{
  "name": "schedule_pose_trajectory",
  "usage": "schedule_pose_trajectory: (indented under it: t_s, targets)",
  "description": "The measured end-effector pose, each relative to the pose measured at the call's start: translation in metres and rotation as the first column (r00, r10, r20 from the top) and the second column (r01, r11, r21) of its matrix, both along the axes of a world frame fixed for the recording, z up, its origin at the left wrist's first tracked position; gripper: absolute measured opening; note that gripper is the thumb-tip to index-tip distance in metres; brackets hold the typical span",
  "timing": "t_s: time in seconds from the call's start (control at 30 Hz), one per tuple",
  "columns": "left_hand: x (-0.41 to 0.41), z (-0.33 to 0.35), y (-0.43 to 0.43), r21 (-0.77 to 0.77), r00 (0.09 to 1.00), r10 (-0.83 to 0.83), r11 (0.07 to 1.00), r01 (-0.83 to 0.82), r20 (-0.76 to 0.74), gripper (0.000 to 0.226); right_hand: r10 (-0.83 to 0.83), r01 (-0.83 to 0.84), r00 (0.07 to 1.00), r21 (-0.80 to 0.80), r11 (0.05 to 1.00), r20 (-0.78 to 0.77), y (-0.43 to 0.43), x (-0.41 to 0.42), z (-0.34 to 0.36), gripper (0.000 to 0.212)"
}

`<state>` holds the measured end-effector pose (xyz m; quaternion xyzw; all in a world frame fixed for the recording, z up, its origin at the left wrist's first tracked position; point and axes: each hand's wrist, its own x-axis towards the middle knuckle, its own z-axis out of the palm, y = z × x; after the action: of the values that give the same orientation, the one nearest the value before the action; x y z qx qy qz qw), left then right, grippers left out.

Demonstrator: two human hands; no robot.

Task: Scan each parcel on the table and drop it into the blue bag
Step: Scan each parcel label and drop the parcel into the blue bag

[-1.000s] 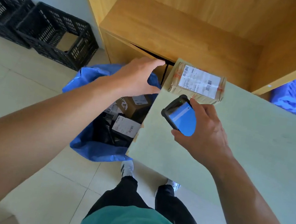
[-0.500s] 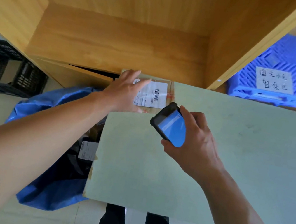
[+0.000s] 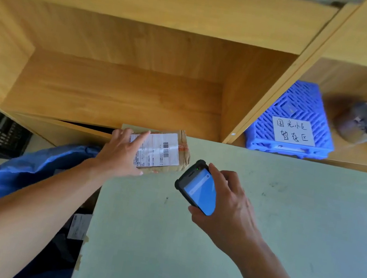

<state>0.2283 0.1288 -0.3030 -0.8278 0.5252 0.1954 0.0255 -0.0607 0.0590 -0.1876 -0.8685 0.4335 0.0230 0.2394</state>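
1. One parcel [image 3: 163, 153] is on the table [image 3: 258, 235], at its far left corner, right against the wooden shelf [image 3: 112, 94]. Its long axis runs left to right along the table's far edge, tilted a little. The white label [image 3: 156, 153] faces up, with the barcode [image 3: 165, 150] towards its right end.
2. The left hand [image 3: 122, 153] rests on the left half of the parcel. Its fingers [image 3: 140, 137] lie fairly straight across the label and the thumb sits against the near side. They are pressing rather than wrapped round it.
3. The right hand [image 3: 229, 208] grips one scanner [image 3: 199, 187], its fingers [image 3: 217, 175] curled over the far edge. The blue screen faces up and the scanner's head points up and left at the parcel, which lies just beyond it and a little to the left.
4. The uncovered barcode is close in front of the scanner's head, so the scan looks to be the step in hand.
5. One blue bag [image 3: 28, 169] stands open on the floor just left of the table, directly below the left forearm. The left hand is therefore the nearer one for the drop, which is a short move left off the table edge.
6. There is dark packaging with one white label [image 3: 78, 226] in the bag, but how many parcels are inside cannot be counted.
7. One blue crate [image 3: 294, 113] with a handwritten note sits on the shelf to the right
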Motion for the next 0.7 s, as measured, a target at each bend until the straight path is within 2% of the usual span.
schedule_pose_trajectory:
  t_s: [0.17, 0.3, 0.43, 0.7]
  targets:
    - [0.003, 0.083, 0.001, -0.109, 0.994, -0.077, 0.990, 0.084, 0.074, 0.125, 0.034, -0.033, 0.998, -0.026, 0.999, 0.046, 0.002, 0.012, 0.034, 0.097]
    - [0.014, 0.174, 0.014, -0.188, 0.967, -0.139, 0.966, 0.180, 0.213, 0.130, 0.102, -0.089, 0.989, -0.121, 0.989, 0.107, 0.011, 0.033, 0.082, 0.095]
    - [0.027, 0.256, 0.044, -0.252, 0.916, -0.123, 0.940, 0.231, 0.382, 0.128, 0.160, -0.112, 0.970, -0.251, 0.961, 0.182, 0.025, 0.047, 0.129, 0.094]
    - [0.058, 0.330, 0.125, -0.218, 0.813, -0.084, 0.943, 0.252, 0.577, 0.129, 0.248, -0.185, 0.958, -0.353, 0.917, 0.142, 0.064, 0.071, 0.163, 0.100]
